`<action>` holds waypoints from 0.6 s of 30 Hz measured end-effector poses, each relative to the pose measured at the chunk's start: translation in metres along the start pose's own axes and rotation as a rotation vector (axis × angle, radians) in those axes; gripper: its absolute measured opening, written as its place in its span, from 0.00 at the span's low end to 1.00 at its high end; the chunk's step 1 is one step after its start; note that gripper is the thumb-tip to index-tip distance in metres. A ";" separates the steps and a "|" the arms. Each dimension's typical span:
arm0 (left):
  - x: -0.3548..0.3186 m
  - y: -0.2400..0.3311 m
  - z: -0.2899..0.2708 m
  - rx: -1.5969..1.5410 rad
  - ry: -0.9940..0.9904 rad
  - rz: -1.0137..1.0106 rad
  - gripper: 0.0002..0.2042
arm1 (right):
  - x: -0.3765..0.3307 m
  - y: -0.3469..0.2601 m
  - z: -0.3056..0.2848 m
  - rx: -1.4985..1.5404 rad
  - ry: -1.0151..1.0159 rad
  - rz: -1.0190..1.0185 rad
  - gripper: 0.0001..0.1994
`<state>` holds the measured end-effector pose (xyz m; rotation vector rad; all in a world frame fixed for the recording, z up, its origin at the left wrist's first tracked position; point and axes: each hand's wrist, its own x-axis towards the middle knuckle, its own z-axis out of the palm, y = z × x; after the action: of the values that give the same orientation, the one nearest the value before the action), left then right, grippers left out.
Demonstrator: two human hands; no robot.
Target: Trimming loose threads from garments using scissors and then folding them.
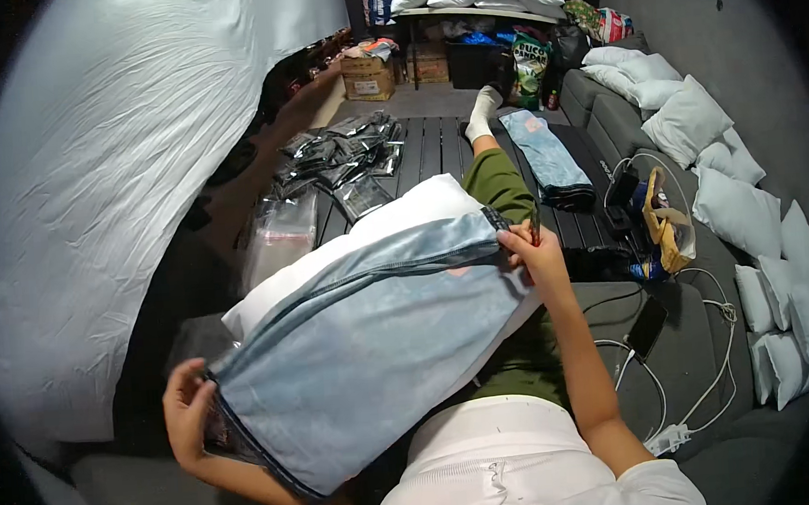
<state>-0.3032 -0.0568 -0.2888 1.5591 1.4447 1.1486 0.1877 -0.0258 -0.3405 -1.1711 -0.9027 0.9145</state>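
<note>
My left hand grips the near corner of the blue cover; my right hand pinches its far corner (fingers closed on the zipper end). The cover lies across my lap, partly sheathing a white pillow. Beyond it, dark packets lie on the slatted table; a phone rests right of me

Person's clothing, lower centre of the frame
White ribbed top with metal snaps, olive green trousers, white sock; forearms bare.
</note>
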 end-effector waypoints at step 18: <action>-0.007 0.139 0.198 -0.344 -0.900 0.434 0.24 | -0.114 -0.113 0.062 0.266 -0.575 0.005 0.21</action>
<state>-0.0686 -0.0670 -0.2306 1.8183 0.3130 0.6853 0.1017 -0.1266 -0.2314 -0.6862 -1.1884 1.3647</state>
